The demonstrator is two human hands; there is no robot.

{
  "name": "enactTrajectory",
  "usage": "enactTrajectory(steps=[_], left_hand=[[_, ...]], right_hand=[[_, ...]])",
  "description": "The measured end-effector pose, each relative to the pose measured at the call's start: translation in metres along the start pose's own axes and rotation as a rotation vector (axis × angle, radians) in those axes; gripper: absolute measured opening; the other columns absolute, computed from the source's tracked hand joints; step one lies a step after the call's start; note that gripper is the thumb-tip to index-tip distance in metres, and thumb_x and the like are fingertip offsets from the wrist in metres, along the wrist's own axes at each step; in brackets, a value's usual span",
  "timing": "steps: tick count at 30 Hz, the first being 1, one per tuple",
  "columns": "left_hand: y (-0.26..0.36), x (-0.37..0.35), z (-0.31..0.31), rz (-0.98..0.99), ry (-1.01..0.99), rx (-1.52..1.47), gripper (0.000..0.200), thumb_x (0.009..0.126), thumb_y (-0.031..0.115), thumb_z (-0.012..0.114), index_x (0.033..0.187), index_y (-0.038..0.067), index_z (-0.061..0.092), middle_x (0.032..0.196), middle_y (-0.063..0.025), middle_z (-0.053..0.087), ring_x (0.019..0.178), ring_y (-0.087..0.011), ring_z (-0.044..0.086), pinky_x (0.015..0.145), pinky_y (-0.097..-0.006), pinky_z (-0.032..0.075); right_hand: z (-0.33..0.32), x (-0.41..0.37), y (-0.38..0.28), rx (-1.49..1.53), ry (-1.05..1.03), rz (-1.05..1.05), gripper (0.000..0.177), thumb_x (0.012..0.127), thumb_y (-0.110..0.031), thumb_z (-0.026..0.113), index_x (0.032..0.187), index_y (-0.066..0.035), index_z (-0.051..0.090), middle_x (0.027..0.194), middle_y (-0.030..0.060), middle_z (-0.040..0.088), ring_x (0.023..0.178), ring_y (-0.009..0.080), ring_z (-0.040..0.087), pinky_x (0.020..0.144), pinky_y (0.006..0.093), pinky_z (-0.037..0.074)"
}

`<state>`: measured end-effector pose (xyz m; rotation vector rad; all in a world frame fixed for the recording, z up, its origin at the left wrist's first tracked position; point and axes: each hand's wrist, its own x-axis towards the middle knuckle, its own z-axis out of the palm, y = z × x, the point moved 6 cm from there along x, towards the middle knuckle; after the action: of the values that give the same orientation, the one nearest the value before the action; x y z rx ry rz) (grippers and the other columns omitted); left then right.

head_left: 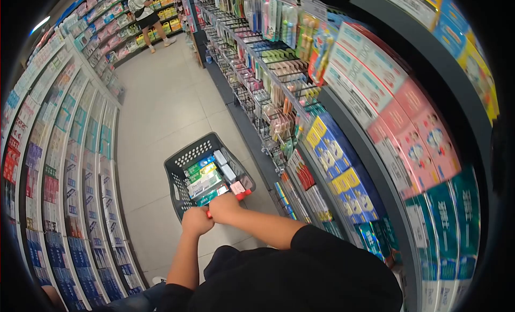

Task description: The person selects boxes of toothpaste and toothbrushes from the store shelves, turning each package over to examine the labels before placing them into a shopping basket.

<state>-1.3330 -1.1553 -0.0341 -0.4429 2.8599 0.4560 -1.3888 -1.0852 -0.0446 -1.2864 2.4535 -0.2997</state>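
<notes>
Left hand (198, 222) and right hand (224, 207) both look closed on red handle (244, 195) of dark basket (173, 175), fingers mostly hidden. Basket just ahead of hands, boxes (207, 179) inside. Basket-moving step imo, pushed or carried, can't tell. Next move calls for steady grip, clearing rack (240, 125) ahead-right.

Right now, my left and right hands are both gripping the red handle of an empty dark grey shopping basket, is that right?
Not quite: the dark grey shopping basket isn't empty. The head view shows several small cartons lying in it. Your left hand and right hand are both gripping its red handle, as you said.
</notes>
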Motion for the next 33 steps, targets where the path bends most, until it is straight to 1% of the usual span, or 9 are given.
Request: enactTrajectory(steps=[3,5,15,18,21,24,27,30,33], left_hand=[[-0.021,0.039,-0.014,0.017,0.028,0.041,0.021,0.063,0.028,0.059,0.074,0.012,0.067,0.072,-0.015,0.063,0.071,-0.0338,0.061,0.066,-0.0416,0.05],[-0.032,0.062,-0.027,0.013,0.049,0.041,0.02,0.063,0.028,0.059,0.071,0.012,0.066,0.071,-0.0147,0.063,0.069,-0.0337,0.061,0.065,-0.0415,0.05],[-0.095,0.189,-0.091,0.096,0.039,0.092,0.021,0.067,0.031,0.058,0.073,0.013,0.067,0.07,-0.014,0.064,0.069,-0.0321,0.062,0.064,-0.0414,0.05],[-0.114,0.232,-0.107,0.147,0.014,0.101,0.022,0.067,0.031,0.058,0.074,0.013,0.068,0.071,-0.014,0.064,0.07,-0.0313,0.063,0.064,-0.0413,0.051],[-0.132,0.278,-0.119,0.126,0.013,0.092,0.023,0.063,0.031,0.063,0.074,0.011,0.068,0.073,-0.0155,0.064,0.071,-0.0324,0.062,0.067,-0.0403,0.05],[-0.144,0.313,-0.137,0.134,0.016,0.115,0.022,0.062,0.03,0.064,0.074,0.012,0.068,0.074,-0.0153,0.064,0.072,-0.032,0.062,0.066,-0.04,0.05],[-0.153,0.353,-0.151,0.125,0.013,0.134,0.024,0.068,0.032,0.058,0.079,0.013,0.069,0.074,-0.0135,0.065,0.072,-0.0307,0.063,0.068,-0.0398,0.051],[-0.162,0.396,-0.162,0.111,-0.002,0.165,0.024,0.068,0.032,0.059,0.079,0.014,0.069,0.074,-0.0132,0.065,0.072,-0.0307,0.063,0.066,-0.0395,0.051],[-0.169,0.435,-0.179,0.081,0.04,0.13,0.021,0.067,0.03,0.06,0.078,0.015,0.07,0.074,-0.0132,0.065,0.07,-0.0305,0.063,0.065,-0.0391,0.051]], right_hand=[[-0.011,0.041,0.005,-0.008,-0.011,0.018,0.015,0.07,-0.018,0.058,0.075,-0.009,0.068,0.078,0.0111,0.067,0.075,0.0245,0.065,0.064,0.0375,0.049],[-0.017,0.069,0.009,0.008,0.034,0.011,0.015,0.07,-0.018,0.058,0.074,-0.009,0.068,0.078,0.011,0.067,0.074,0.0247,0.065,0.063,0.0378,0.049],[-0.054,0.215,0.022,-0.042,0.096,0.057,0.014,0.068,-0.018,0.059,0.072,-0.008,0.067,0.075,0.0114,0.066,0.07,0.0258,0.064,0.061,0.0398,0.049],[-0.07,0.257,0.028,-0.053,0.062,0.116,0.013,0.068,-0.018,0.059,0.072,-0.009,0.067,0.076,0.0117,0.066,0.071,0.026,0.064,0.061,0.0399,0.049],[-0.083,0.298,0.038,-0.039,0.052,0.136,0.014,0.067,-0.018,0.06,0.072,-0.008,0.067,0.078,0.0123,0.066,0.072,0.0266,0.064,0.062,0.0401,0.049],[-0.101,0.334,0.046,-0.015,0.055,0.155,0.014,0.067,-0.019,0.061,0.072,-0.007,0.067,0.078,0.0134,0.066,0.073,0.0275,0.064,0.063,0.0402,0.049],[-0.113,0.372,0.062,0.023,0.119,0.144,0.014,0.066,-0.018,0.061,0.072,-0.007,0.067,0.076,0.0137,0.066,0.073,0.0283,0.064,0.065,0.0399,0.049],[-0.132,0.405,0.077,0.055,0.151,0.119,0.015,0.067,-0.018,0.06,0.071,-0.006,0.067,0.075,0.0138,0.065,0.073,0.0285,0.064,0.066,0.0398,0.049],[-0.149,0.444,0.092,0.057,0.117,0.089,0.014,0.067,-0.018,0.06,0.07,-0.006,0.067,0.074,0.0141,0.065,0.073,0.0297,0.063,0.066,0.0403,0.049]])
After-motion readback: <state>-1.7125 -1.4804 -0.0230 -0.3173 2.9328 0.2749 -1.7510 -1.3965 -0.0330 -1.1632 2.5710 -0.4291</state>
